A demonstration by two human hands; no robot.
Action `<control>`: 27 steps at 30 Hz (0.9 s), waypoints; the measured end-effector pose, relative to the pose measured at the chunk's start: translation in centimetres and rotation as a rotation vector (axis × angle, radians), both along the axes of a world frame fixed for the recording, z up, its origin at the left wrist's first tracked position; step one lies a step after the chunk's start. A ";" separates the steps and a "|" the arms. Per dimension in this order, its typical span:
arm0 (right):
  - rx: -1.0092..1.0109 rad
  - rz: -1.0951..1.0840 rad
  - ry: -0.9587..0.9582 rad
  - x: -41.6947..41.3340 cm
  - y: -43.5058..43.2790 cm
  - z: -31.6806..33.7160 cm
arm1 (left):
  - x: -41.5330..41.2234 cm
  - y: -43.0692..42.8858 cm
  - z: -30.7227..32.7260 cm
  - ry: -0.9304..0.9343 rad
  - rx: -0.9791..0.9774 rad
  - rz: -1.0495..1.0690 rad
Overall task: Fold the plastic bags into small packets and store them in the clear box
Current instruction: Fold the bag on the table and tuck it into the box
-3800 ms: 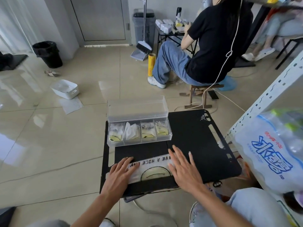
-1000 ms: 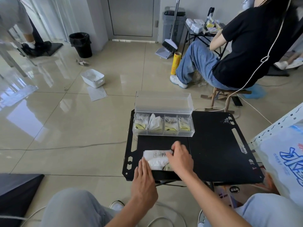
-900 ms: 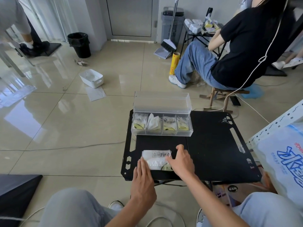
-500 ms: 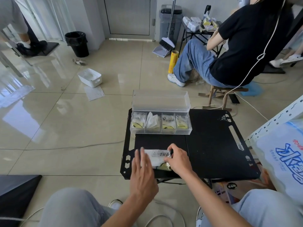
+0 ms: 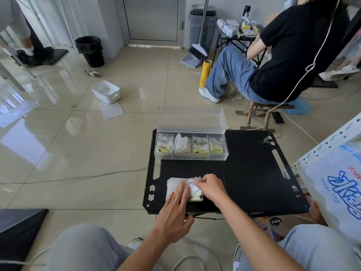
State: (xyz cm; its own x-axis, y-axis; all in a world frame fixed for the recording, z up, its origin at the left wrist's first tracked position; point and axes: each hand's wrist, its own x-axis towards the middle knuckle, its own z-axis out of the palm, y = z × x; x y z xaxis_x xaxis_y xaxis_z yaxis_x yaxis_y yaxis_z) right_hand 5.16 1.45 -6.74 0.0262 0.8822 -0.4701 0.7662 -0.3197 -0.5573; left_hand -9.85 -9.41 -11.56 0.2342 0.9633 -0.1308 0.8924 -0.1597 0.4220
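While our left hand (image 5: 175,208) lies with its fingers straight and flat on top of it, the white plastic bag (image 5: 172,187) with yellow and black print sits as a short, thick packet on the near left part of the black metal desk (image 5: 254,173). Our right hand (image 5: 212,187) has its fingers curled over the packet's right end and pinches the top layer there. Nearly four seconds ago the same bag was a long strip along the desk's near edge, with one of our flat palms on each end. It is now folded to roughly a third of that length. Half a second ago our left fingers rested at the packet's left end; they now reach over its middle and cover more of it.

The clear plastic box with four compartments (image 5: 191,151) stands apart from the packet at the desk's far left edge, with its lid upright behind it, just as before. Each compartment holds one folded bag, and the one second from the left is plain white.

Beyond the desk a white plastic bin (image 5: 105,91) sits on the tiled floor. A person in a black top and blue jeans (image 5: 283,55) sits on a wooden stool, facing away from us.
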 end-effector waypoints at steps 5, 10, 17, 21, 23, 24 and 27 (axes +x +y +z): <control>-0.067 -0.075 0.085 1.6 0.2 -0.6 | -0.8 0.0 0.2 0.122 -0.003 -0.020; -0.114 -0.085 0.150 2.1 0.3 -0.3 | -0.3 0.0 0.3 0.136 -0.022 0.010; -0.218 -0.018 0.275 1.5 0.4 1.4 | 0.3 -0.1 0.0 0.212 -0.043 0.001; -0.189 0.018 0.295 -0.1 0.6 1.7 | 0.4 -0.1 -0.1 0.179 -0.054 0.039; -0.170 0.030 0.272 -0.8 0.7 2.1 | 0.4 -0.1 -0.2 0.173 -0.065 0.038; -0.163 0.035 0.267 -1.1 0.7 2.3 | 0.3 -0.1 -0.2 0.165 -0.066 0.034; -0.162 0.093 0.250 -2.3 0.4 2.3 | 0.1 -0.1 0.1 0.103 -0.054 0.023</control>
